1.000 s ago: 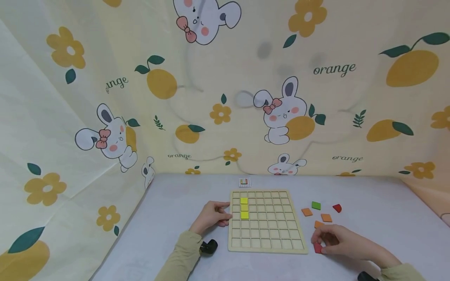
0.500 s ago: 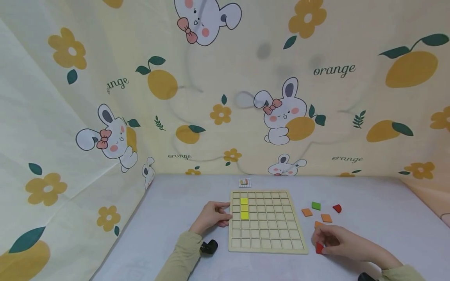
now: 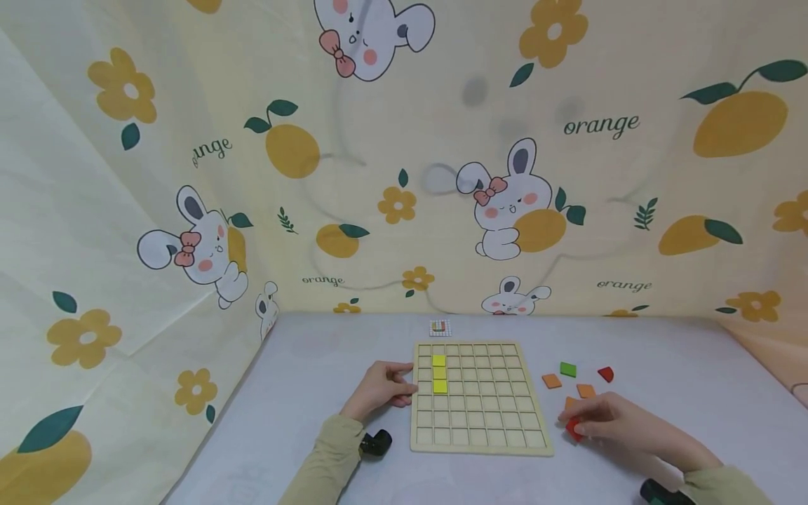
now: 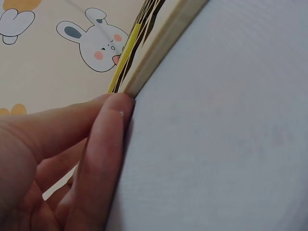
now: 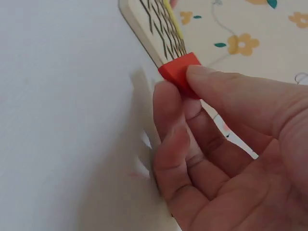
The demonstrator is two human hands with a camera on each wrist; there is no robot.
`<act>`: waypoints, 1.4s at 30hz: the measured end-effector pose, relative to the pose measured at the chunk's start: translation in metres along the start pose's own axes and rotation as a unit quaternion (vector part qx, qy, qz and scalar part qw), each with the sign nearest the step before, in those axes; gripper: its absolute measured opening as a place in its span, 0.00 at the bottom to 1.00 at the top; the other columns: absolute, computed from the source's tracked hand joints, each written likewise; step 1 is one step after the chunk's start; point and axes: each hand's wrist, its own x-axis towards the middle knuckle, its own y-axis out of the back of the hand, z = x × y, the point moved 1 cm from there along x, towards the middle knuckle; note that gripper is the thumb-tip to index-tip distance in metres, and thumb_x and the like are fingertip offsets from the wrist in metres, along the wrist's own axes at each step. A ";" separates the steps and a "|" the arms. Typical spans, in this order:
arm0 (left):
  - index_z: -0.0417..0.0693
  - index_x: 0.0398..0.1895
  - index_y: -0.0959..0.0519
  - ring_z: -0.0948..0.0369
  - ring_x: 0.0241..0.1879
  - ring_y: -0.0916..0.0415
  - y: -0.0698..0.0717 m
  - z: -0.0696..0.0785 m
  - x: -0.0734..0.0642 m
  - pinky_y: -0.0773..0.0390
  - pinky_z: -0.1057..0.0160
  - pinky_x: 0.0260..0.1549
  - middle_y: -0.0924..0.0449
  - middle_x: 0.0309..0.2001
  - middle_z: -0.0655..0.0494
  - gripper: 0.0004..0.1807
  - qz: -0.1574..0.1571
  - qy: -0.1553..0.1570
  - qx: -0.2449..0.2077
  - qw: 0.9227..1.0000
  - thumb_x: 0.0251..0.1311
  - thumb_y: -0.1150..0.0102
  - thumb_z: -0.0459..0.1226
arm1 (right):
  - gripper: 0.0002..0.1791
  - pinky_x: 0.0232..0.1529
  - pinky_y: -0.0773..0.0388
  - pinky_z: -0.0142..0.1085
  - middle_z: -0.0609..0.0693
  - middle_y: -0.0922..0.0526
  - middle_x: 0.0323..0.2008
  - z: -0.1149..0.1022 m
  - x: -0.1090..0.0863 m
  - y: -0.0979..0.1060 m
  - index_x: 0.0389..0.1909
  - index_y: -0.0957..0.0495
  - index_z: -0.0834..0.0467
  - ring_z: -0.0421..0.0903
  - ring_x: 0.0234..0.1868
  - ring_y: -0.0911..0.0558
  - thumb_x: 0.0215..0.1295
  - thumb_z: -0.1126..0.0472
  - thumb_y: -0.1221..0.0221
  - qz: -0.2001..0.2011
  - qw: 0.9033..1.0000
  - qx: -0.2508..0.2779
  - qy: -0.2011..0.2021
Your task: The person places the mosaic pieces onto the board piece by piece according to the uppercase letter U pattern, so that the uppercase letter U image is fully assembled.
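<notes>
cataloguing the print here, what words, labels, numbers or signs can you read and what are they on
"orange": backdrop, upper right
"orange": backdrop, lower right
"orange": backdrop, low, left of centre
"nge": backdrop, left side, its start distorted by a fold
Card beyond the board: coloured marks, too small to read
No numbers or brands legible

pale matt wooden board (image 3: pixel 495 403), smooth painted-looking red tile (image 5: pixel 175 70), creased printed cloth backdrop (image 3: pixel 404 105), matt cloth sleeve (image 3: pixel 334 452), shiny black plastic-looking wrist camera (image 3: pixel 378 443), smooth matt white surface (image 3: pixel 284 393)
</notes>
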 end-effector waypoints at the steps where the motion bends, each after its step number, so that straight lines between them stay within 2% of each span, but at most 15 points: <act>1: 0.40 0.60 0.25 0.60 0.22 0.19 0.000 0.000 0.000 0.16 0.63 0.23 0.19 0.29 0.49 0.29 -0.001 -0.001 0.000 1.000 0.51 0.30 0.32 | 0.14 0.32 0.21 0.32 0.55 0.18 0.42 -0.001 0.000 0.000 0.50 0.20 0.63 0.44 0.36 0.23 0.66 0.62 0.41 0.004 1.000 0.005 -0.012; 6: 0.40 0.60 0.25 0.60 0.22 0.19 0.002 0.000 -0.002 0.16 0.63 0.24 0.19 0.29 0.49 0.29 -0.001 -0.001 -0.002 1.000 0.52 0.30 0.31 | 0.15 0.32 0.21 0.32 0.55 0.17 0.38 -0.005 0.002 0.002 0.47 0.21 0.67 0.47 0.34 0.21 0.65 0.60 0.40 0.020 0.998 0.037 -0.046; 13: 0.40 0.60 0.25 0.60 0.21 0.19 0.003 -0.002 -0.002 0.16 0.63 0.23 0.19 0.28 0.49 0.29 0.002 0.001 -0.001 1.000 0.51 0.30 0.31 | 0.13 0.31 0.21 0.31 0.61 0.18 0.37 -0.004 0.011 0.003 0.47 0.25 0.69 0.49 0.33 0.20 0.69 0.63 0.44 -0.013 0.997 0.079 -0.012; 18: 0.40 0.60 0.25 0.60 0.22 0.19 0.004 -0.004 -0.002 0.16 0.63 0.23 0.19 0.28 0.49 0.29 0.003 0.004 -0.001 1.000 0.51 0.30 0.32 | 0.17 0.28 0.23 0.31 0.59 0.18 0.37 -0.012 0.022 -0.002 0.53 0.24 0.67 0.47 0.31 0.22 0.68 0.60 0.43 -0.004 0.997 0.070 -0.016; 23: 0.40 0.60 0.25 0.60 0.22 0.19 0.005 -0.002 -0.002 0.16 0.63 0.23 0.19 0.28 0.48 0.29 0.000 0.002 -0.003 1.000 0.52 0.30 0.31 | 0.17 0.26 0.25 0.30 0.58 0.16 0.38 -0.031 0.043 -0.010 0.49 0.24 0.67 0.46 0.31 0.22 0.67 0.59 0.41 0.017 0.998 0.061 -0.019; 28: 0.40 0.60 0.26 0.60 0.22 0.19 0.005 -0.001 -0.001 0.16 0.63 0.24 0.19 0.29 0.48 0.29 -0.006 0.001 -0.003 1.000 0.52 0.30 0.31 | 0.15 0.35 0.21 0.35 0.58 0.15 0.38 -0.052 0.062 -0.022 0.46 0.24 0.63 0.48 0.38 0.18 0.66 0.57 0.40 0.026 0.998 0.057 -0.031; 32: 0.40 0.60 0.26 0.59 0.22 0.19 0.004 -0.001 0.000 0.16 0.62 0.24 0.19 0.28 0.48 0.29 -0.007 0.000 -0.003 1.000 0.52 0.30 0.31 | 0.14 0.41 0.19 0.42 0.58 0.15 0.39 -0.062 0.076 -0.030 0.45 0.25 0.64 0.51 0.43 0.17 0.66 0.57 0.41 0.014 0.998 0.061 -0.017; 42: 0.40 0.60 0.25 0.59 0.22 0.19 0.002 0.001 0.001 0.16 0.62 0.24 0.19 0.28 0.48 0.29 -0.009 0.001 -0.006 1.000 0.52 0.30 0.31 | 0.11 0.38 0.20 0.41 0.55 0.17 0.31 -0.075 0.109 -0.053 0.42 0.24 0.62 0.53 0.35 0.20 0.66 0.58 0.40 0.001 0.999 0.037 0.006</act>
